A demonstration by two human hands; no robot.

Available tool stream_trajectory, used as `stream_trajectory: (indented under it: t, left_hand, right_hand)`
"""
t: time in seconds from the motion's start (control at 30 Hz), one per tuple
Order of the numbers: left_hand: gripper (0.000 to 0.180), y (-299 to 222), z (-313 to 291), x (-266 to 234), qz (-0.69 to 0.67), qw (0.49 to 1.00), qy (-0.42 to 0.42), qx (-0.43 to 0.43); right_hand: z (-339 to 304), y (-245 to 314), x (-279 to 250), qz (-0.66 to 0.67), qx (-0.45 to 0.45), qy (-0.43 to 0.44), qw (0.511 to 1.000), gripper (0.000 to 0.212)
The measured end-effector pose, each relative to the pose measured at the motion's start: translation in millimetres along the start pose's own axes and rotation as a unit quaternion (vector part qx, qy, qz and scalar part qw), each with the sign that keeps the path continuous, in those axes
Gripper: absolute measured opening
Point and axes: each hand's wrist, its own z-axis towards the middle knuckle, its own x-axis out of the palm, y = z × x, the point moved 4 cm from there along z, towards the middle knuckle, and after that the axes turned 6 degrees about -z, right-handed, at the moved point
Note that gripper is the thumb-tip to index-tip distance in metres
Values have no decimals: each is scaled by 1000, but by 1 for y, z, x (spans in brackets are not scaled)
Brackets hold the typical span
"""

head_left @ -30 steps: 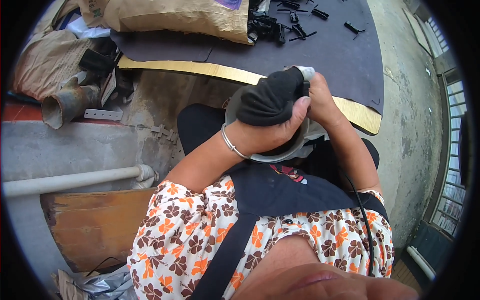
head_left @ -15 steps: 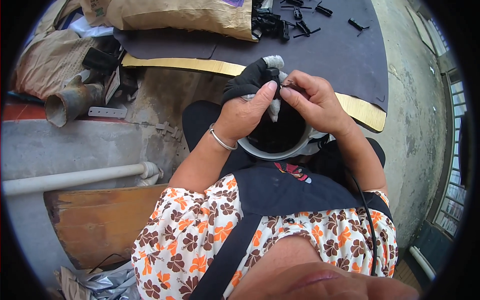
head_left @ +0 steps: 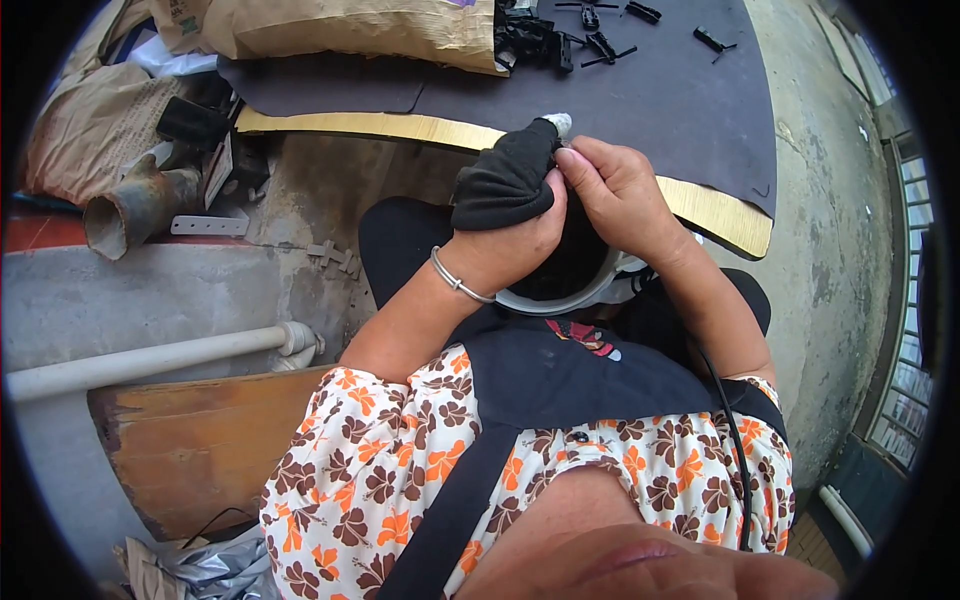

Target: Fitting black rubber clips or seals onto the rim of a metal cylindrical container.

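The left hand grips a black cloth bunched over its fingers, while the right hand pinches the cloth's upper edge, both above a white-rimmed bowl.

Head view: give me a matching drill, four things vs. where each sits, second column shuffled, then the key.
Things:
1. black glove
2. silver bangle
3. rusty pipe
4. brown paper sack

Places:
A. far edge of the dark mat
B. on the left hand, tugged by the right hand
C. lying at the left, open end toward the camera
D. around the left wrist

Pairs: 1-B, 2-D, 3-C, 4-A
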Motion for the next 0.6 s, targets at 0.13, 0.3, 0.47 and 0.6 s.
stream_trajectory:
  t: [0.13,0.3,0.47,0.6]
  left_hand:
    - [33,3,-1,3,60,998,19,1]
    - [36,19,1,-4,-177,981,4,-78]
    - [35,19,1,-8,-363,913,7,-183]
    - [35,30,-1,-11,-354,900,-17,-252]
  right_hand:
    - [-2,-4,6,24,17,3,1000,24]
    - [4,-6,-13,81,-9,32,996,24]
    - [0,3,-13,-67,-14,116,991,13]
    - [0,4,-26,-22,-58,6,998,11]
